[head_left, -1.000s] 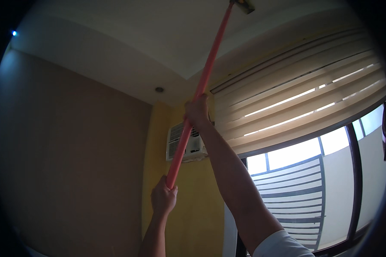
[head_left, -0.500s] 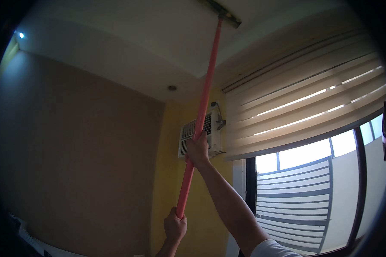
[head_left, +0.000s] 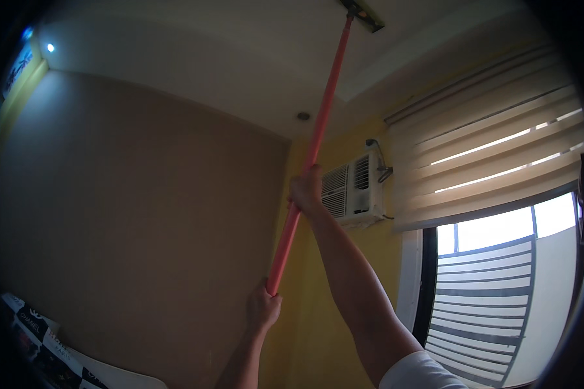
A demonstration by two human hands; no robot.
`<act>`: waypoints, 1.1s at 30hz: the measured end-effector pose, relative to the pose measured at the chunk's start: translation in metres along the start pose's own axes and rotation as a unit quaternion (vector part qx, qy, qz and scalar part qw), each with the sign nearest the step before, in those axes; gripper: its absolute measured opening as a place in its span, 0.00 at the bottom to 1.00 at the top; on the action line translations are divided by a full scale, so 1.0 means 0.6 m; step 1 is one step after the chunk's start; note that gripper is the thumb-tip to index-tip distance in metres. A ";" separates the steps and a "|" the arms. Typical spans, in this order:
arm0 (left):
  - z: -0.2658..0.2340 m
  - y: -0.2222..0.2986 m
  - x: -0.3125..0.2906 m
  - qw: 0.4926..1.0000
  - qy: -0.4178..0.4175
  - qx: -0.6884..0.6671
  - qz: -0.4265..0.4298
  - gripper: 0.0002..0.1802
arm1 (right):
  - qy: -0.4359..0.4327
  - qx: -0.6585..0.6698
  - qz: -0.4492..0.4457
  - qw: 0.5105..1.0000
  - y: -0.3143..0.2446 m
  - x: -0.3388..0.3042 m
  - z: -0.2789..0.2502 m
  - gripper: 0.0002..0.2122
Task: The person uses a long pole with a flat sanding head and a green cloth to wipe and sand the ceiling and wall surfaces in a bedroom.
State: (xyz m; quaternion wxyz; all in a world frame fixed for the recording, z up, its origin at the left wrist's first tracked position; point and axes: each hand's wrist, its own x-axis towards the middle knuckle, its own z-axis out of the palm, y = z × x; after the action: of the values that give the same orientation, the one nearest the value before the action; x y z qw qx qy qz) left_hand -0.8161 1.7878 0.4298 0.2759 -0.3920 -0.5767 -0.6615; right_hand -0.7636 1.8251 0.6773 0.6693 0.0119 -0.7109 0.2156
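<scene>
A long pink pole (head_left: 328, 97) slants up toward the ceiling, with a dark flat mop head (head_left: 370, 15) at its top. That head lies against or very near the ceiling; I cannot tell if it touches. My right hand (head_left: 307, 190) is closed around the middle of the pole, its arm stretched up. Lower down, my left hand (head_left: 264, 306) grips the pole's bottom end. Part of the mop head is cut off by the upper edge of the view.
A window air conditioner (head_left: 353, 188) juts from the yellow wall beside the pole. To the right hangs a striped blind (head_left: 474, 155) over a window with a barred gate (head_left: 480, 292) outside. A ceiling light (head_left: 303, 117) is recessed ahead. Black-and-white printed items (head_left: 52, 343) lie at lower left.
The view has turned left, so the room shifts to the right in it. Both hands and the pole sit higher in view, still gripped; the mop head appears farther right.
</scene>
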 end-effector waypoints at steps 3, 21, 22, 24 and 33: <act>0.001 -0.039 0.013 1.000 0.001 -0.004 -0.006 0.14 | -0.011 -0.001 0.030 1.000 0.009 -0.004 0.035 0.18; -0.013 -0.006 -0.128 0.994 -0.034 -0.011 -0.100 0.11 | -0.054 0.000 0.095 0.994 0.060 -0.111 0.032 0.16; -0.015 -0.020 -0.150 0.996 -0.025 0.001 -0.090 0.11 | -0.048 0.027 0.105 0.993 0.059 -0.139 0.030 0.16; -0.003 -0.046 -0.199 0.998 -0.013 0.021 -0.061 0.11 | -0.037 0.075 0.119 0.989 0.049 -0.188 0.002 0.15; -0.010 -0.039 -0.211 0.996 0.042 0.084 -0.001 0.09 | 0.026 0.121 0.037 0.992 -0.026 -0.235 -0.065 0.16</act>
State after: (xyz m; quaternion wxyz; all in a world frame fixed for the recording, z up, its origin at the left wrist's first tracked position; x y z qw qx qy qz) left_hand -0.7678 1.7749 0.3109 0.3314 -0.3384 -0.6187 -0.6268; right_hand -0.7072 1.7852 0.5474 0.6726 0.0612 -0.6623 0.3244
